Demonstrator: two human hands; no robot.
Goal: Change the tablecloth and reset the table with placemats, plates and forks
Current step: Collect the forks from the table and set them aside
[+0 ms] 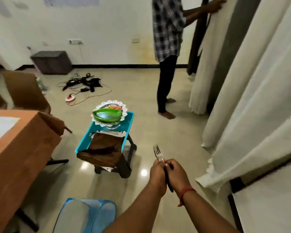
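My left hand [157, 174] and my right hand [177, 172] are pressed together in front of me, both closed on a fork [158, 153] with a dark handle, tines pointing up. At the left stands the table [20, 148] under an orange-brown tablecloth, with a pale placemat [0, 126] on top. Ahead, a turquoise tray [129, 121] on a small dark stand carries a folded brown cloth [104, 148], a green plate [107, 114] and lacy white placemats [113, 102] beneath it.
A person in a checked shirt [168, 31] stands at the back by white curtains [242, 98] along the right. Cables [84, 83] and a grey box [51, 62] lie on the floor behind. A blue mesh basket [84, 216] sits near my feet. A brown chair [25, 91] stands beside the table.
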